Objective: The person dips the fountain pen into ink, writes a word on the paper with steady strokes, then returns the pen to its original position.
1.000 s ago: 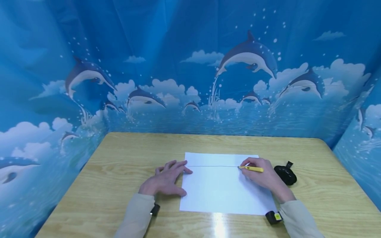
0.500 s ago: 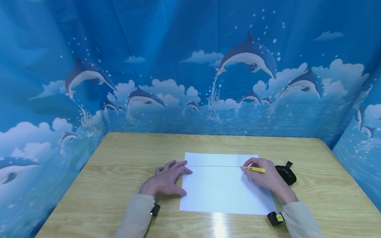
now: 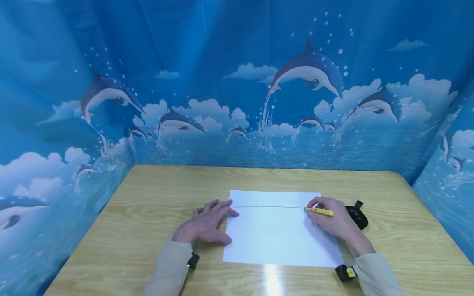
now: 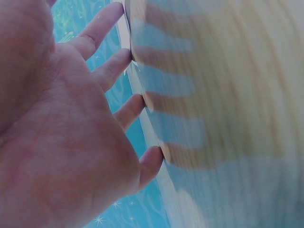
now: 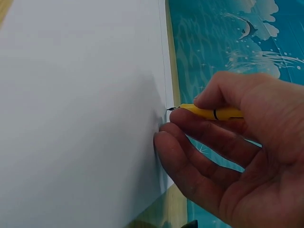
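Observation:
A white sheet of paper (image 3: 274,238) lies on the table, crossed near its far edge by a thin dark line. My right hand (image 3: 333,218) pinches a yellow pen (image 3: 321,211) between thumb and fingers. In the right wrist view the dark nib of the yellow pen (image 5: 206,113) touches the paper (image 5: 80,95) at the end of the line. My left hand (image 3: 207,224) rests with spread fingers at the paper's left edge. The left wrist view shows the fingertips of the left hand (image 4: 71,128) touching the surface; the paper is hard to make out there.
A glossy black object (image 3: 357,217) with a short stem, its kind unclear, sits on the wooden table (image 3: 155,213) just right of my right hand. A blue curtain (image 3: 222,82) printed with dolphins hangs behind the table and at both sides.
My right hand has moved a little to the right with the pen, and the dark line has grown longer that way. The left hand has stayed in place.

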Action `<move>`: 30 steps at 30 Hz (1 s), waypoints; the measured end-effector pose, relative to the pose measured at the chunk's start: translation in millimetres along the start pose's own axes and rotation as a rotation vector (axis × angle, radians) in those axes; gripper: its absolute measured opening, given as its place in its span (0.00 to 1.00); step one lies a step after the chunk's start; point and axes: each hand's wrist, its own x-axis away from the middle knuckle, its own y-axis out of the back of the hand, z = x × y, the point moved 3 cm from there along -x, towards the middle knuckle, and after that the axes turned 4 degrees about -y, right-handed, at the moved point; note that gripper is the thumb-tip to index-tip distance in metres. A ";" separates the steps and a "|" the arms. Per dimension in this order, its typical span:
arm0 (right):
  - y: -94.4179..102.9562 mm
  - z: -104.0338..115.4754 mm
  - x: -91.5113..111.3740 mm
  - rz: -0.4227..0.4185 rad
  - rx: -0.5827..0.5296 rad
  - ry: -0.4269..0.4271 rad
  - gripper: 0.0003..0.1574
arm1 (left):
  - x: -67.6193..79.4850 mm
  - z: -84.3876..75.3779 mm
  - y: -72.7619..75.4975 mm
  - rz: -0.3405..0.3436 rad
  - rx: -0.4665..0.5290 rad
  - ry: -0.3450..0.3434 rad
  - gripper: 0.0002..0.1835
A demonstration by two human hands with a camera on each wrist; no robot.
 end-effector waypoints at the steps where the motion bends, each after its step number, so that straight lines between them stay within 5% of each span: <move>1: 0.2 -0.2 0.3 -0.003 0.002 0.000 0.13 | 0.3 -0.1 -0.1 -0.001 0.000 -0.001 0.36; 30: 7.2 -4.4 5.9 -0.056 0.069 0.056 0.10 | -0.4 0.8 0.4 0.011 0.005 0.004 0.35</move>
